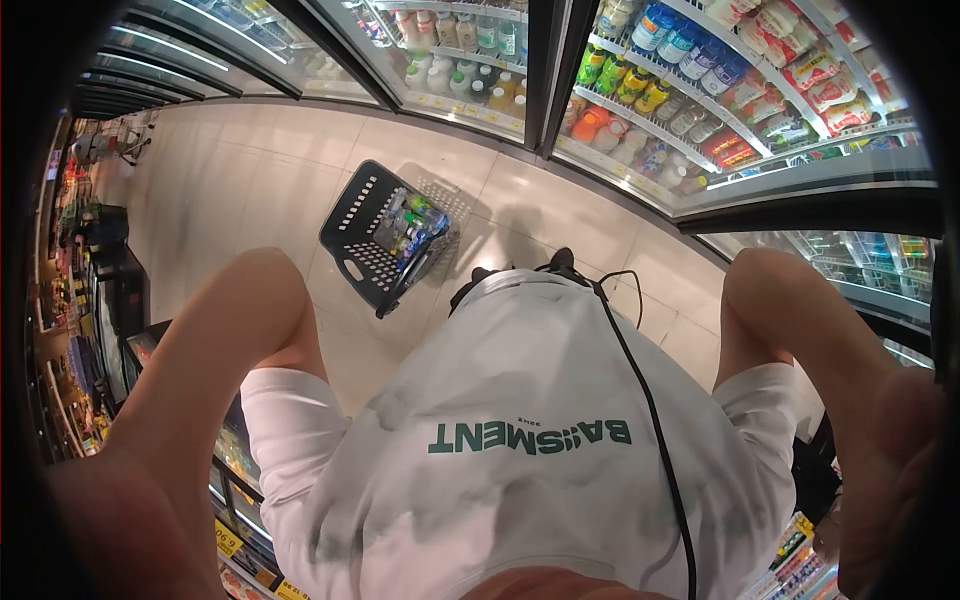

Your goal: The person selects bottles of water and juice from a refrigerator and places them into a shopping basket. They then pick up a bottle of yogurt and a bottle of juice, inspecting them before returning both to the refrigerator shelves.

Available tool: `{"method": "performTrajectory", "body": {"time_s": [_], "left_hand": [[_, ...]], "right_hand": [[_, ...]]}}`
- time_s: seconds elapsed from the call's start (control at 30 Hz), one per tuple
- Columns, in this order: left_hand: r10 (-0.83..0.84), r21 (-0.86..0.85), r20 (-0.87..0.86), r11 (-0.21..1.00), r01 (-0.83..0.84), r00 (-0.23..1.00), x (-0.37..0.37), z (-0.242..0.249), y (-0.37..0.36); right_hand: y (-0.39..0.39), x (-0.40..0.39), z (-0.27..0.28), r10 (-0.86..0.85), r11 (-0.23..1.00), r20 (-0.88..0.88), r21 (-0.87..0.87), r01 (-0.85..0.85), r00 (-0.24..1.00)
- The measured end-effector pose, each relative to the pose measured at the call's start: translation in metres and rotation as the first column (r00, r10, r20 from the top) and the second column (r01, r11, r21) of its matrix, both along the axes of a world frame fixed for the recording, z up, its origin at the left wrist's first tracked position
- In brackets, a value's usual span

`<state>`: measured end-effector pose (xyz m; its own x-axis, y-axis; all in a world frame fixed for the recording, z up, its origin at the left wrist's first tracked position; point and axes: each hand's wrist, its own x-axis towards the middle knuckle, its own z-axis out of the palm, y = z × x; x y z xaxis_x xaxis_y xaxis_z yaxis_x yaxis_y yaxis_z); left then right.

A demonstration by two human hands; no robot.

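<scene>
Both forearms are bent up toward the camera at the sides of the view. My left hand [120, 510] is a blurred shape at the lower left edge, its fingers hidden in the dark rim. At the right edge my right hand [900, 450] shows only in part, in shadow, and its fingers cannot be made out. A dark shopping basket [345, 222] stands on the floor in front of my feet, away from both hands. Inside it lie several bottles [412, 225] with green and blue parts.
Glass-door coolers [540, 80] with rows of bottles and packs run along the front and right. Shelves of goods [60, 330] line the left side. The tiled floor [250, 170] lies between them. A black cable [640, 390] hangs down over the white shirt.
</scene>
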<state>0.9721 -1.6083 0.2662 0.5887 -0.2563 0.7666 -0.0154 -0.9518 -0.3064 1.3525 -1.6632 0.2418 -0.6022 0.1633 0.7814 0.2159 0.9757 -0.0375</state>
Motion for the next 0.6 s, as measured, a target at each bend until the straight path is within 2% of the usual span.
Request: {"method": "performTrajectory", "body": {"time_s": [0.13,0.2,0.27,0.33,0.4,0.43,0.47,0.5,0.53,0.57,0.6], "left_hand": [[0.029,0.064,0.137,0.997,-0.038,0.99,-0.016,-0.005,-0.002],[0.067,0.109,0.279,0.989,-0.101,0.958,-0.034,-0.013,0.001],[0.119,0.113,0.485,0.974,-0.198,0.867,-0.056,-0.03,0.005],[0.235,-0.027,0.676,0.955,-0.296,0.698,-0.074,-0.062,0.015],[0.456,-0.36,0.73,0.89,-0.281,0.508,-0.082,-0.112,0.033],[0.581,-0.613,0.648,0.781,-0.115,0.491,-0.076,-0.14,0.043],[0.755,-0.805,0.479,0.581,-0.12,0.447,-0.08,-0.178,0.055],[0.867,-0.933,0.292,0.352,-0.082,0.403,-0.089,-0.225,0.068],[0.902,-0.992,0.086,0.117,-0.046,0.424,-0.106,-0.291,0.073],[0.848,-0.955,-0.292,-0.235,-0.18,0.442,-0.114,-0.34,0.061],[0.805,-0.899,-0.403,-0.26,-0.352,0.435,-0.138,-0.432,0.046]], "right_hand": [[0.01,-0.006,-0.002,0.03,1.0,-0.03,-0.005,-0.03,0.999],[0.017,-0.005,-0.006,0.045,0.999,-0.091,-0.022,-0.047,0.995],[0.029,-0.007,-0.017,0.065,0.997,-0.219,-0.034,-0.074,0.973],[0.044,-0.012,-0.041,0.061,0.994,-0.431,-0.055,-0.094,0.9],[0.062,-0.023,-0.075,-0.028,0.992,-0.658,-0.11,-0.059,0.753],[0.075,-0.026,-0.097,-0.169,0.977,-0.669,-0.208,0.035,0.724],[0.091,-0.048,-0.119,-0.376,0.914,-0.752,-0.396,0.085,0.541],[0.108,-0.075,-0.138,-0.565,0.795,-0.662,-0.597,0.108,0.492],[0.13,-0.089,-0.169,-0.647,0.609,-0.522,-0.793,-0.035,0.556],[0.155,-0.108,-0.214,-0.661,0.509,-0.312,-0.854,0.104,0.682],[0.177,-0.131,-0.277,-0.584,0.393,-0.238,-0.92,0.013,0.776]]}}
